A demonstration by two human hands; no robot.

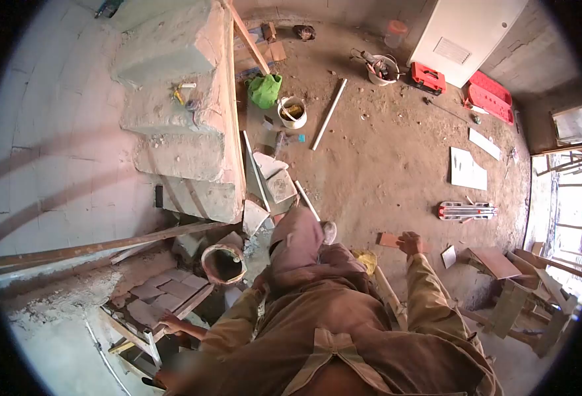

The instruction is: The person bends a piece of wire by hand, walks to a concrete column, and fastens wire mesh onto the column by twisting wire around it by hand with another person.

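On the right, my right hand (410, 243) is held out at the end of a tan sleeve. A narrow reddish-brown tile strip (388, 239) shows on both sides of its fingers, which appear closed on it. My left hand (260, 282) is mostly hidden beside my thigh, and its fingers cannot be made out. Below left, another person's hand (171, 323) touches a wooden stand (197, 298) bearing several flat tile pieces (147, 291). A dirty bucket (223, 264) stands between that stand and my leg.
Rough concrete steps (178, 158) rise at left. Ahead on the dirt floor are a mortar bucket (292, 113), a green bag (264, 90), a white strip (329, 115), a red toolbox (428, 78) and a tile cutter (467, 210). A wooden bench (512, 307) stands at right.
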